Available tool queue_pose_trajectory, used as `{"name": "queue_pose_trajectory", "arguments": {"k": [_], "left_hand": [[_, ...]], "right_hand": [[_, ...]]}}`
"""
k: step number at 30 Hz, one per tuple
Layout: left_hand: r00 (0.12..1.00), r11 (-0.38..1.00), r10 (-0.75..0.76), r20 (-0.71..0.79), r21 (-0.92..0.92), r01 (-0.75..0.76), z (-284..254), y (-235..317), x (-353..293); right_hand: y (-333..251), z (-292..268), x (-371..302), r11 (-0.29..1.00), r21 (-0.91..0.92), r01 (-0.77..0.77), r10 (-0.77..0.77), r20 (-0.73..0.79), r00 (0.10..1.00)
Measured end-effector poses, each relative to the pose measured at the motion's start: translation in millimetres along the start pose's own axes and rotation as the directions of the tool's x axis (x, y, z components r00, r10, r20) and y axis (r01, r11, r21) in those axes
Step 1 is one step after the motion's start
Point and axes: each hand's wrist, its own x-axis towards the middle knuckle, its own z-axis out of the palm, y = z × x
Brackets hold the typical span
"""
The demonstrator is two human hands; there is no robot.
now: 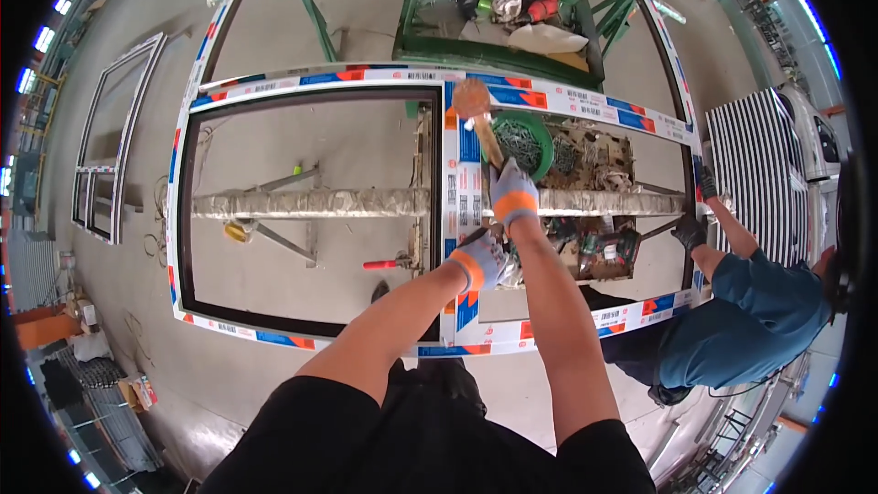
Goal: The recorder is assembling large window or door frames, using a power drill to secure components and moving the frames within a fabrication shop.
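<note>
A large window frame [311, 84], wrapped in white film with blue and red patches, lies flat before me on supports. My right hand [512, 190], in a grey glove with an orange cuff, is closed round the wooden handle of a mallet [472, 99]. Its round brown head hangs over the junction of the upright middle bar and the cross bar; whether it touches cannot be told. My left hand [482, 261], gloved alike, lies lower on the middle bar with its fingers bent round it, partly hidden by the hand's back.
A wrapped support beam [311, 203] runs under the frame. Beneath its right pane stand a green bowl [526, 142] of screws and assorted tools. Beyond is a green tool bin [498, 59]. At right, a co-worker in a blue shirt [745, 320] holds the frame's edge. Another frame [96, 167] lies left.
</note>
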Motion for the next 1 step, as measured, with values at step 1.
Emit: {"name": "queue_pose_trajectory", "arguments": {"k": [1], "left_hand": [[1.0, 1.0, -0.021, -0.003, 0.017, 0.021, 6.1, -3.5, 3.6]], "right_hand": [[-0.9, 3.5, 0.6, 1.0, 0.0, -0.021, 0.021, 0.005, 1.0]]}}
